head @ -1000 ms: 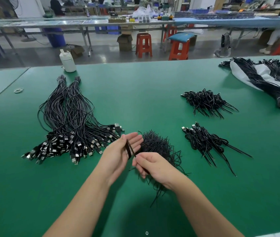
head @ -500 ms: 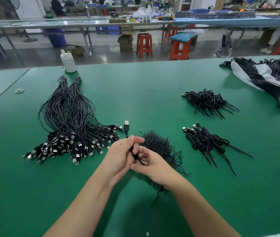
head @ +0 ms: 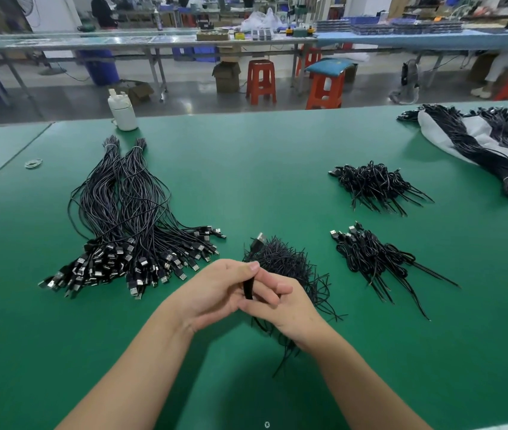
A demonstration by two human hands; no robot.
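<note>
1. The left hand [head: 215, 290] and the right hand [head: 280, 305] are now pressed close together. A second ago there was a gap between them.
2. The left hand was open and flat a second ago. Now its fingers and thumb are curled round the folded black cable [head: 249, 288] and hold it tight.
3. The right hand also has its fingers curled on the cable, lower down. I cannot tell if it holds a tie too.
4. The cable is between the two hands, up off the green table [head: 246, 169], just in front of the pile of ties [head: 290, 262].
5. The plug [head: 259, 239] on the cable stood straight up half a second ago. Now it leans to the right, over the pile of ties.
6. I think this means the cable is folded up small and the hands are getting ready to wrap a tie round it, or are wrapping it now.
7. The heap of loose cables [head: 128, 231] on the left looks the same as before. So does the small group of tied cables [head: 370, 259] on the right. This cable likely goes there when it is tied.
</note>
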